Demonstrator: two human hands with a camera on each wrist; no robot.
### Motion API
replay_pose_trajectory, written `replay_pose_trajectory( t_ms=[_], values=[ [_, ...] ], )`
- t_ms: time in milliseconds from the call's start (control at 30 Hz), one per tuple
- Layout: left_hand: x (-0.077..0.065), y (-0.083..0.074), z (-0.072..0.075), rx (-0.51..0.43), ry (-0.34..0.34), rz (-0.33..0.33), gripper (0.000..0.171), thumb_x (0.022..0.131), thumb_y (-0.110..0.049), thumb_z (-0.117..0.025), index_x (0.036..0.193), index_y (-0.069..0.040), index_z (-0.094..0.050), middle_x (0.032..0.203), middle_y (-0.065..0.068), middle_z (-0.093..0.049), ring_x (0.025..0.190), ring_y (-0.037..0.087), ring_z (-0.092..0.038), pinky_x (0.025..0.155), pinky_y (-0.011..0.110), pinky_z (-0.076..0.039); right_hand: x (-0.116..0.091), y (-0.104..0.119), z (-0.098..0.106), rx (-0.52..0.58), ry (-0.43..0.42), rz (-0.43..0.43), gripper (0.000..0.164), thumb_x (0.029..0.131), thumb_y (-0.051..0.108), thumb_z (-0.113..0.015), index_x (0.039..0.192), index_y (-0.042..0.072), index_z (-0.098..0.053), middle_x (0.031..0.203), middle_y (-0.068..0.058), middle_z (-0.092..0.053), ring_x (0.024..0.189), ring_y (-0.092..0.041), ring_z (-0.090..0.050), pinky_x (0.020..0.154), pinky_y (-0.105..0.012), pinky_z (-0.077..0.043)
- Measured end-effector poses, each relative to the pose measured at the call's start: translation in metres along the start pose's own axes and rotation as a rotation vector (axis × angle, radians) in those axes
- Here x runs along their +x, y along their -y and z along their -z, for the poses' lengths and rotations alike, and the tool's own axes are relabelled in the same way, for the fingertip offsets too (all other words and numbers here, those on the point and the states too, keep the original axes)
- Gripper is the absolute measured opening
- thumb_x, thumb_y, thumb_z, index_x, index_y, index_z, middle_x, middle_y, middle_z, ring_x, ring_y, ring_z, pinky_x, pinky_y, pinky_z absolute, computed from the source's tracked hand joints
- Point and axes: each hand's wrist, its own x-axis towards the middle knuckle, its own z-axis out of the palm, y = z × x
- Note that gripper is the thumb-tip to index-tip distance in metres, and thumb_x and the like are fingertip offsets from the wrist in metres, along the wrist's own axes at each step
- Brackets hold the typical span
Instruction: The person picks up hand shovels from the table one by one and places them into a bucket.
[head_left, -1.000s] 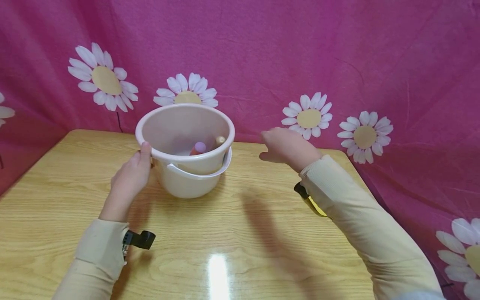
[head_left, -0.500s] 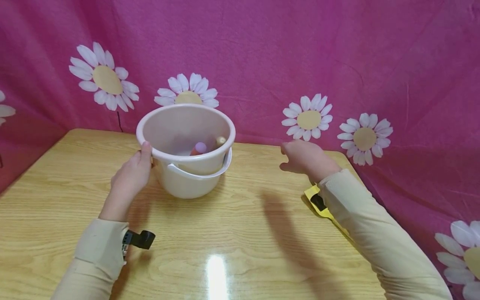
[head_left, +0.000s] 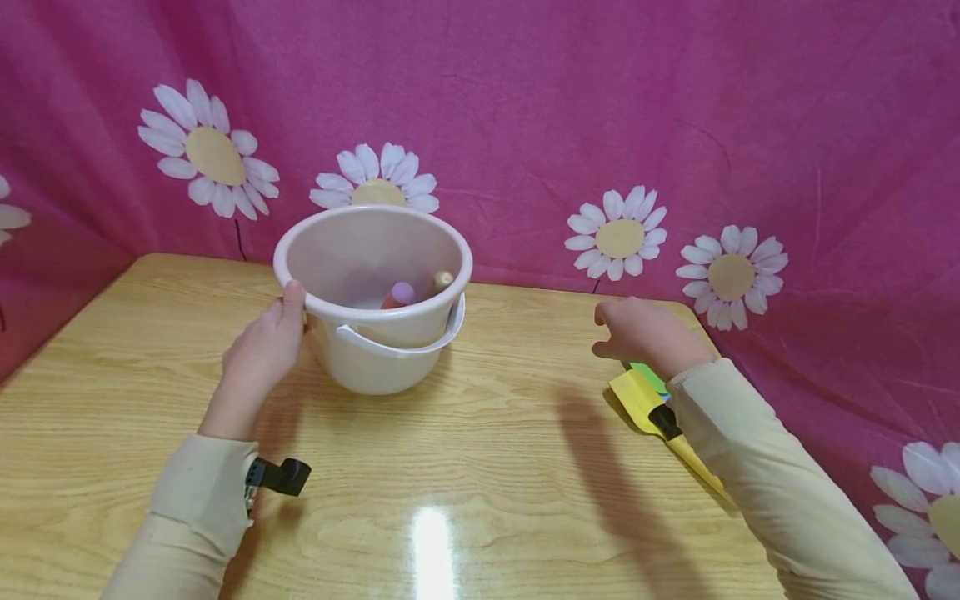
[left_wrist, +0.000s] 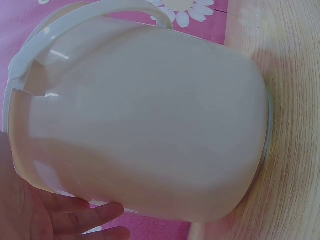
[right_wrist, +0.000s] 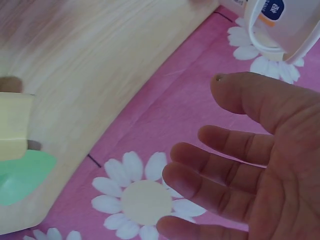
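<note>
A pale pink bucket (head_left: 375,367) stands on the table with its handle hanging down at the front. Inside lie an object with a round purple end (head_left: 402,292) and one with a beige end (head_left: 443,279). My left hand (head_left: 262,350) holds the bucket's left rim, thumb at the rim and fingers (left_wrist: 90,217) along the outer wall. Over the table's right side hovers my right hand (right_wrist: 280,170), palm bare and fingers loosely bent, holding nothing. Below its wrist lies a yellow toy shovel (head_left: 636,398), beside a green flat piece (head_left: 649,377) partly covered by the hand.
The wooden table (head_left: 487,467) ends at the back and right against a magenta cloth (head_left: 510,125) printed with white daisies. A black camera (head_left: 281,477) sits on the left wrist, another (head_left: 664,421) on the right.
My right hand has moved right and a little toward me, away from the bucket, uncovering the yellow shovel and green piece. My left hand and the bucket have stayed put.
</note>
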Motion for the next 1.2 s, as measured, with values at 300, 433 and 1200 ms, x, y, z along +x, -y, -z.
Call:
replay_pose_trajectory(
  t_ms=[300,433,1200],
  values=[
    [0.001,-0.001,0.001,0.008,0.001,-0.002,0.082,0.089,-0.055,0.008,0.119,0.002,-0.043,0.119,0.029,-0.046,0.11,0.049,-0.039,0.079,0.06,-0.032,-0.003,-0.015,-0.012,0.007,-0.011,-0.019,0.035,0.077,0.018,-0.068,0.102,-0.005,-0.056,0.096,-0.017,-0.061,0.081,-0.027,-0.057,0.077,-0.045,-0.045],
    [0.001,0.0,0.001,0.007,0.004,-0.001,0.082,0.089,-0.055,0.008,0.117,0.002,-0.044,0.118,0.028,-0.046,0.109,0.049,-0.04,0.077,0.059,-0.033,-0.004,-0.02,-0.015,0.016,-0.009,-0.02,0.034,0.077,0.017,-0.067,0.101,-0.005,-0.057,0.09,-0.013,-0.061,0.077,-0.025,-0.056,0.076,-0.044,-0.045],
    [0.001,0.003,0.001,0.004,-0.009,0.002,0.083,0.089,-0.054,0.009,0.121,0.002,-0.043,0.122,0.028,-0.046,0.112,0.049,-0.038,0.081,0.06,-0.031,-0.017,-0.042,-0.031,0.059,0.042,-0.063,0.035,0.079,0.017,-0.067,0.101,-0.006,-0.054,0.095,-0.018,-0.059,0.083,-0.03,-0.054,0.079,-0.047,-0.043]
  ],
)
